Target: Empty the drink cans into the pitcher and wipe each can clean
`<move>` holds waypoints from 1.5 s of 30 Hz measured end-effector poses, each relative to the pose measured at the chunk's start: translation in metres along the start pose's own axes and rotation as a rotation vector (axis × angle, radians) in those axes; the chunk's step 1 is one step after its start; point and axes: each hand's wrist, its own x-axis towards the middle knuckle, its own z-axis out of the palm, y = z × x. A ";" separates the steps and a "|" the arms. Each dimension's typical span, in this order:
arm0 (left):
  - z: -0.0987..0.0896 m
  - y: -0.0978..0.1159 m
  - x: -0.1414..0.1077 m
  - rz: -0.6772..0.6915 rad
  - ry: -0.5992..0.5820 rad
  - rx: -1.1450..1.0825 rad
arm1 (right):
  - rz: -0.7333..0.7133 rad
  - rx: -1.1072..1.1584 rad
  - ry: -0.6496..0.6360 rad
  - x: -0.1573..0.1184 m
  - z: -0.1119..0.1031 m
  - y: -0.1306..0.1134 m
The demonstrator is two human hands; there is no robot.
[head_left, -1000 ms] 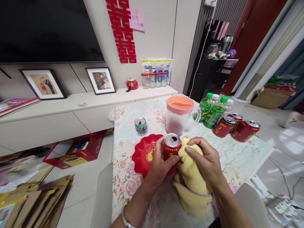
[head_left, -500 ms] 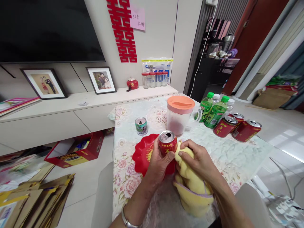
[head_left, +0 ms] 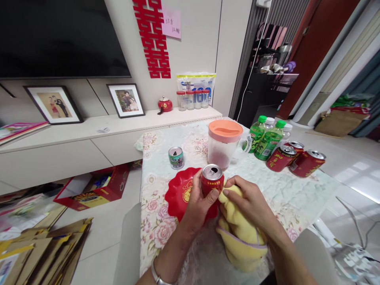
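Note:
My left hand [head_left: 197,206] is wrapped round a red drink can [head_left: 212,179], holding it upright with its opened top showing. Bunched in my right hand [head_left: 247,198] is a yellow cloth [head_left: 240,233] with a purple edge, its upper end beside the can's right side. The cloth's lower part hangs down below my right hand. Partly under my left hand and the can lies a red scalloped plate [head_left: 177,194] with gold print. Behind the can stands a clear pitcher [head_left: 221,148] with an orange lid.
A small green can [head_left: 176,158] stands behind the plate on the flowered tablecloth [head_left: 160,233]. To the right are green-capped bottles [head_left: 268,142] and several red cans [head_left: 307,163]. Jars [head_left: 190,100] and photo frames stand on the white cabinet [head_left: 154,123]. Flattened cardboard [head_left: 56,245] lies on the floor at left.
The red can in my left hand has shifted slightly to the right and turned, so less of its gold lettering shows. My right hand still grips the cloth.

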 end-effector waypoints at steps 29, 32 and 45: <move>0.002 0.002 0.003 0.048 0.109 -0.050 | 0.017 -0.167 -0.124 0.003 0.005 0.007; -0.001 0.000 0.002 0.046 0.074 0.009 | 0.019 -0.157 -0.111 0.002 0.004 0.004; 0.000 -0.001 -0.001 0.040 0.016 0.152 | -0.129 0.161 0.322 -0.008 0.006 -0.009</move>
